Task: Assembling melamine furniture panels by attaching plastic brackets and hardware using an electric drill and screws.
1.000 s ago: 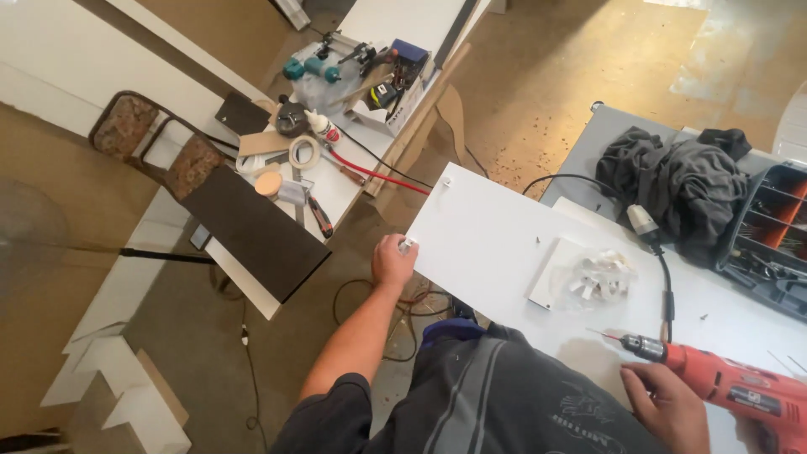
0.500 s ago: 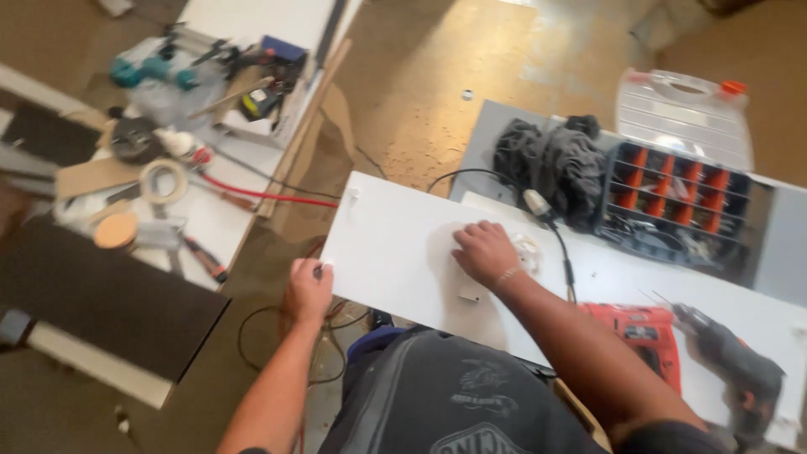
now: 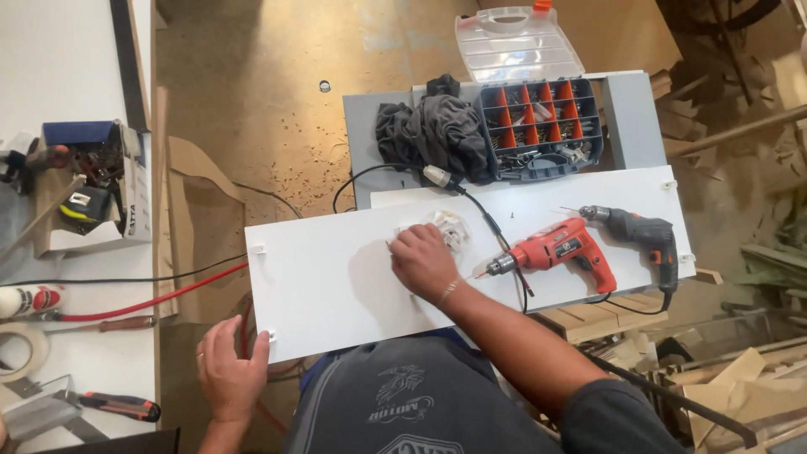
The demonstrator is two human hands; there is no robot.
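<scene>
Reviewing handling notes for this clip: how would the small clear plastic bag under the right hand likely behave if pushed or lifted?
The clear bag looks thin and crumpled, so probably floppy and light. On the smooth white board it would likely slide easily. The right hand rests on it; the small white parts inside might shift or spill when lifted.

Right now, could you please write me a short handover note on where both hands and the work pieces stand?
Left hand: open, gripping the near left corner of the white panel.
Right hand: resting on the panel, fingers on a clear bag of small white fittings; whether it has picked one out cannot be seen.
Red drill and grey drill: both set down on the panel's right end, in neither hand.
Screw organiser: open, behind the panel, next to a dark cloth.
Done: small white fittings sit at the panel's corners.
Left: the bag's fittings are still in the bag.
</scene>
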